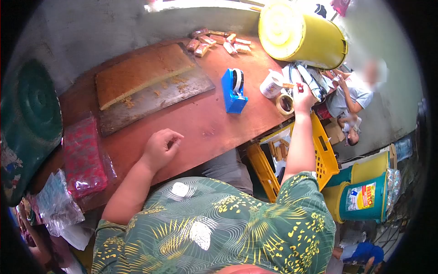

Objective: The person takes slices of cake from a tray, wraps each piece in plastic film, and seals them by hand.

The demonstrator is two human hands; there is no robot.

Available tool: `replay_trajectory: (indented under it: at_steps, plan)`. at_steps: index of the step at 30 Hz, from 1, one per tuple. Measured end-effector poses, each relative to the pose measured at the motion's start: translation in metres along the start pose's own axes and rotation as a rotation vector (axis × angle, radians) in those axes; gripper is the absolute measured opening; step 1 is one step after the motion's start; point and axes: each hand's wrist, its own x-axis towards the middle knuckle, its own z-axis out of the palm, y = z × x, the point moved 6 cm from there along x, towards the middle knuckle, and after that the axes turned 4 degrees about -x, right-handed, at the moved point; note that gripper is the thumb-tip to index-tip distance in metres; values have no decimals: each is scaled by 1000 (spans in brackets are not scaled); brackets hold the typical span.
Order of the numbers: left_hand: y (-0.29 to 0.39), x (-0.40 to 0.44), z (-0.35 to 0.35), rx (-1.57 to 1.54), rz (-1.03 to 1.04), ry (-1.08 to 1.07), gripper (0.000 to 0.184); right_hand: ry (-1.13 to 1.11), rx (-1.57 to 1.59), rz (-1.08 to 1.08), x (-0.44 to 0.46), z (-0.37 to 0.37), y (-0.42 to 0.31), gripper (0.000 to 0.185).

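My left hand (163,145) rests over the near part of the table, fingers curled in with nothing visible in them. My right hand (303,99) reaches to the table's right end with its fingers closed. A short brown piece (288,85) shows at those fingertips; I cannot make out what it is. Beside that hand are a white paper-labelled roll (271,85) and a roll of tan tape (284,104). A blue tape dispenser (234,93) stands between the hands. Further left, a large brown sheet cake (143,73) lies on a dark board (157,105), one strip of which is bare and crumbed.
Several wrapped bars (218,41) lie at the back by a yellow bucket (303,34). Red-patterned plastic wrappers (84,155) lie on the left, near a green stool (32,118). A yellow crate (323,153) with bars stands below my right arm. A person (349,96) sits beyond.
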Motion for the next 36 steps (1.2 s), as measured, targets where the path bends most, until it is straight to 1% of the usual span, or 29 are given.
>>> replay_trajectory:
  at_steps: [1,2,5,6,9,10,14,15,18,21,24,25,27,29,30,32,33,34,36]
  plan:
    - [0,0,0,-2,-14,-5,11,-17,-33,-46,10,9,-8,16]
    - [0,1,0,-3,-27,-11,11,-34,18,-50,18,18,-13,15]
    - [-3,1,1,-21,-28,-7,9,-120,-2,5,34,35,-26,16]
    - [-4,2,1,-29,-23,-3,9,-153,58,18,37,43,-25,17]
    - [-4,3,0,-10,-32,-11,8,-248,-16,146,35,60,-14,18]
    - [-4,3,0,-10,-28,-6,8,-275,-49,144,37,69,-4,17]
    - [0,5,-1,-7,-27,-2,9,-254,-77,192,35,80,12,18]
    - [1,5,-2,-5,-31,-4,9,-275,-104,208,34,80,11,20]
    - [-2,4,-1,0,-1,9,10,-316,-110,243,31,79,7,20]
    - [-5,4,0,4,-43,-12,9,-327,-161,274,32,75,5,24]
    - [-13,0,0,-110,-91,4,11,-341,-199,277,33,74,-2,28]
    - [-17,-2,-3,-178,-169,16,12,-347,-201,272,34,79,7,29]
    - [-24,-7,-10,-313,-321,43,13,-298,-204,233,37,85,16,25]
    - [-11,-15,-40,-181,-128,124,17,-381,-241,229,39,86,15,21]
    - [-5,-22,-59,-116,-34,158,19,-404,-235,268,39,82,9,20]
    - [8,-43,-112,228,51,180,23,-438,-200,340,39,82,9,17]
    - [15,-56,-142,293,14,266,29,-443,-201,314,40,85,11,17]
    - [17,-74,-170,468,-82,352,32,-447,-203,290,40,88,14,17]
    - [2,-113,-223,727,-132,439,30,-436,-226,272,42,102,32,18]
